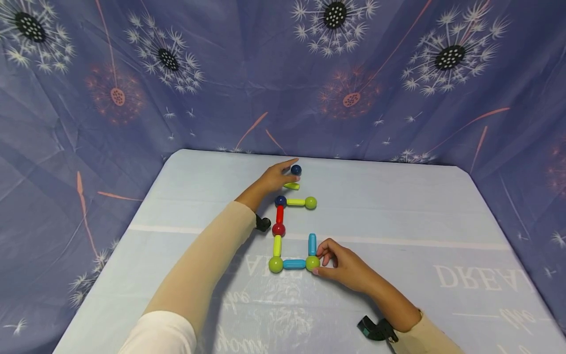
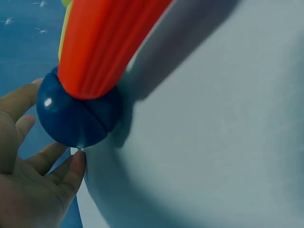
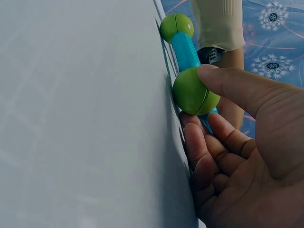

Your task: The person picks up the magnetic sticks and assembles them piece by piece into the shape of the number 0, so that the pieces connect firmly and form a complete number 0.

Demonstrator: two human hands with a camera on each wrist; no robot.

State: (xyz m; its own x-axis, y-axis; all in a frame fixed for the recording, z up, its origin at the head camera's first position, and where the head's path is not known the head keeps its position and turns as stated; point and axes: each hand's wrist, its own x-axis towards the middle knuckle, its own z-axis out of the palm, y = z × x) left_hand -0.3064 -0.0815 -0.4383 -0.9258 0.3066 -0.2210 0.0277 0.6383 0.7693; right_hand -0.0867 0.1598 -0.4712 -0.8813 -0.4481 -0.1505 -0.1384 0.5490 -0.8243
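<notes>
My left hand (image 1: 275, 178) reaches to the far part of the table, its thumb and forefinger spread beside a loose dark blue ball (image 1: 296, 169). A yellow-green stick (image 1: 292, 186) lies just below that hand. In the left wrist view, a joined blue ball (image 2: 71, 111) and a red stick (image 2: 111, 45) partly cover the left hand (image 2: 38, 175). Lower down, my right hand (image 1: 347, 265) holds a green ball (image 1: 312, 263) between thumb and fingers. A blue stick (image 1: 312, 244) points away from that ball. The thumb presses the green ball (image 3: 192, 90) in the right wrist view.
Joined magnetic sticks and balls run along the middle: a green ball (image 1: 276, 264), a red ball (image 1: 278, 229), a dark blue ball (image 1: 280, 200) and a far green ball (image 1: 311, 202). The pale tablecloth (image 1: 398, 206) meets a blue patterned curtain (image 1: 247, 108) at the back.
</notes>
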